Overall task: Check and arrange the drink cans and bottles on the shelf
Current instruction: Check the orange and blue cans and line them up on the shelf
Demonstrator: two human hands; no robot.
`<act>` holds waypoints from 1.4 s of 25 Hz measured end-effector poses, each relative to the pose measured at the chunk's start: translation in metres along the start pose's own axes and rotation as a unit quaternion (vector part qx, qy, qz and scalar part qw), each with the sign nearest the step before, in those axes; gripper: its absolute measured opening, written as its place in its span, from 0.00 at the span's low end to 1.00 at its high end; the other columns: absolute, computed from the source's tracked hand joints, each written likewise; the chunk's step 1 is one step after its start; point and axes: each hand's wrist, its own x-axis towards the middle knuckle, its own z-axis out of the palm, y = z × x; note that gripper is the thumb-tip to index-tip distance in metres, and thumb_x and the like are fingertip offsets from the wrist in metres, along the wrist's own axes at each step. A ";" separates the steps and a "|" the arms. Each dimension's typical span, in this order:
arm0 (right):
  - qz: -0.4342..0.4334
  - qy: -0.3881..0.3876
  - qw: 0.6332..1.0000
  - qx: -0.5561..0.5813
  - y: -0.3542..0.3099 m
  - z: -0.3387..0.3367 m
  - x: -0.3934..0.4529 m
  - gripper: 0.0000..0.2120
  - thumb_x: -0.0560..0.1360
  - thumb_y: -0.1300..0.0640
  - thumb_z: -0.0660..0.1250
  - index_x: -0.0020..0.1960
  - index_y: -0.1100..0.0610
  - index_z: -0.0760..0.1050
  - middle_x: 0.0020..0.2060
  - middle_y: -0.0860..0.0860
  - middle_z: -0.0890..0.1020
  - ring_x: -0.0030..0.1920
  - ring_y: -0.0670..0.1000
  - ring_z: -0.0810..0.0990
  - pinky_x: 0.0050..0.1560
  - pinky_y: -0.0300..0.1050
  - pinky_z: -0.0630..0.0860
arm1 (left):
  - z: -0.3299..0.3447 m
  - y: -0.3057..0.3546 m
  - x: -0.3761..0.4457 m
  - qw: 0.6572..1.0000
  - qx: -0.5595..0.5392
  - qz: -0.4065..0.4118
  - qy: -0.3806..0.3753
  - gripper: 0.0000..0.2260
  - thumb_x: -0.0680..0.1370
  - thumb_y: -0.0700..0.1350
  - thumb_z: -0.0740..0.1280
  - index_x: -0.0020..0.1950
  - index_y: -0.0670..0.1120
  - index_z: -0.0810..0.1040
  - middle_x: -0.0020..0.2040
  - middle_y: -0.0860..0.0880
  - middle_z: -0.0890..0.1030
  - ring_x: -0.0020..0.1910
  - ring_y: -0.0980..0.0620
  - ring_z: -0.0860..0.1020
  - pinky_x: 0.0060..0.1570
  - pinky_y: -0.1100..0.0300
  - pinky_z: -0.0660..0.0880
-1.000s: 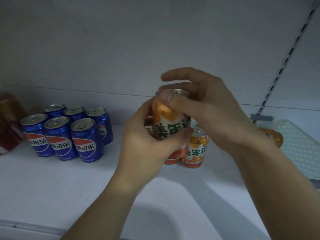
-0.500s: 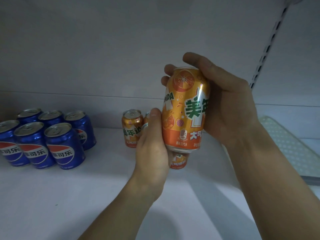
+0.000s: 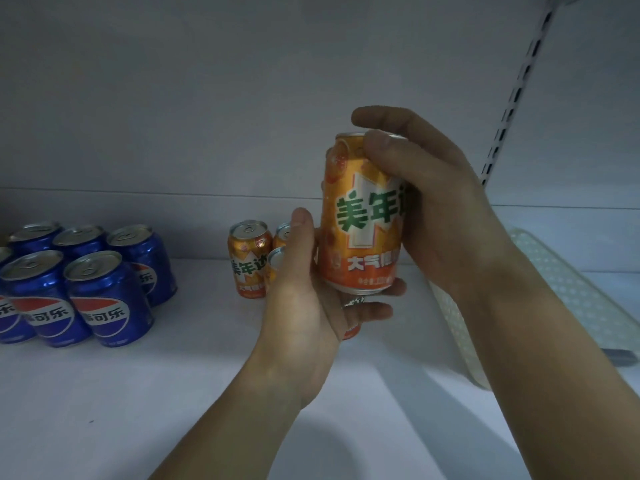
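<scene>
A: Where is the orange can (image 3: 362, 216) right now?

B: Up off the shelf (image 3: 104, 393), held between both hands. Its long axis stands nearly upright, leaning slightly, label facing the camera. The right hand (image 3: 436, 209) wraps it from three o'clock, thumb pressing near the top rim, fingers curled behind. The left hand (image 3: 311, 299) cups it from seven o'clock, fingers under the base, thumb lying along the side at nine o'clock.

A: So both grips are closed on it?

B: Yes, both hold the same can. The right hand has the firmer hold; the left mostly supports the bottom.

A: Where would it go?

B: My guess is back to the orange cluster (image 3: 250, 259), which sits at about nine o'clock from the held can, lower and farther back. The left hand is nearer that spot.

A: Counts?

B: Orange: one held, and at least four on the shelf, mostly hidden behind the left hand, so I cannot be sure. Blue cans (image 3: 104, 299) at far nine o'clock: seven visible, one of them cut by the frame edge. A perforated tray (image 3: 554, 306) lies at four o'clock.
</scene>
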 end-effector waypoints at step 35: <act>-0.006 0.031 0.999 -0.015 0.008 0.027 -0.004 0.13 0.72 0.53 0.69 0.54 0.58 0.82 0.51 0.61 0.86 0.47 0.57 0.86 0.51 0.54 0.84 | -0.016 0.004 0.000 0.991 0.116 0.062 0.016 0.21 0.75 0.69 0.58 0.46 0.61 0.86 0.47 0.49 0.88 0.45 0.47 0.87 0.42 0.47 0.83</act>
